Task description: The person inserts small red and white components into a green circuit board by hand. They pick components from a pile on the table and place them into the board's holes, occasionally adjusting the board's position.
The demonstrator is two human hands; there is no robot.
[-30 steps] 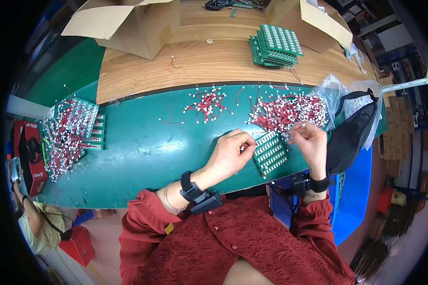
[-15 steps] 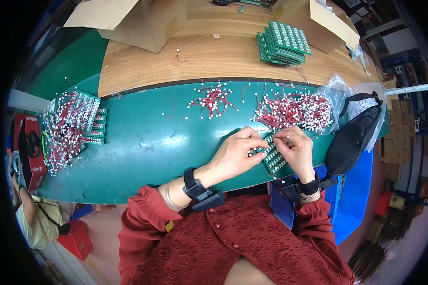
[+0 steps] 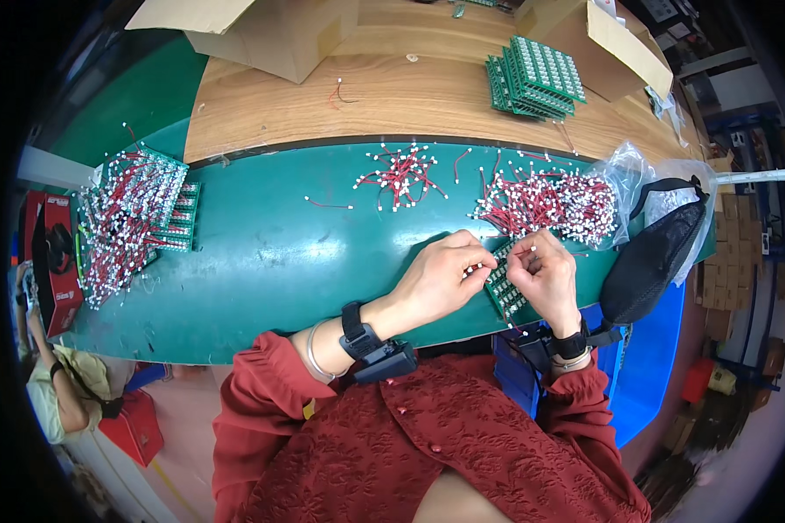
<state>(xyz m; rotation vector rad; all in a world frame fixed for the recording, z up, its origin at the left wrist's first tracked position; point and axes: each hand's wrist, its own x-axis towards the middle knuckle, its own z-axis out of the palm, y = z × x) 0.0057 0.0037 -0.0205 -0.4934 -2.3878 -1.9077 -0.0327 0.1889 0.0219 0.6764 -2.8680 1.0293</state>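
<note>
A green circuit board panel (image 3: 507,295) with rows of white parts lies on the mat in front of me, partly under my fingers. Over its left edge, my left hand (image 3: 438,277) is closed in a pinch, with small white connectors (image 3: 473,269) of wire leads showing at the fingertips. My right hand (image 3: 546,275) is pinched over the panel's right side; a short red wire lead with a white connector (image 3: 532,249) shows at its fingers. The fingertips hide where the leads meet the panel. Just beyond lies a large heap of red leads (image 3: 532,205) with white ends.
A smaller lead pile (image 3: 399,179) lies on the green mat (image 3: 270,261). Boards covered with leads (image 3: 135,218) are at the left. Stacked panels (image 3: 541,77) and cardboard boxes (image 3: 275,39) stand behind. A black mesh pouch (image 3: 654,261) and blue bin (image 3: 658,366) are at right.
The view has shifted slightly. My left fingertips have drawn closer together over the panel's edge, and my right fingers are curled a little tighter. Both hands remain at the panel.
</note>
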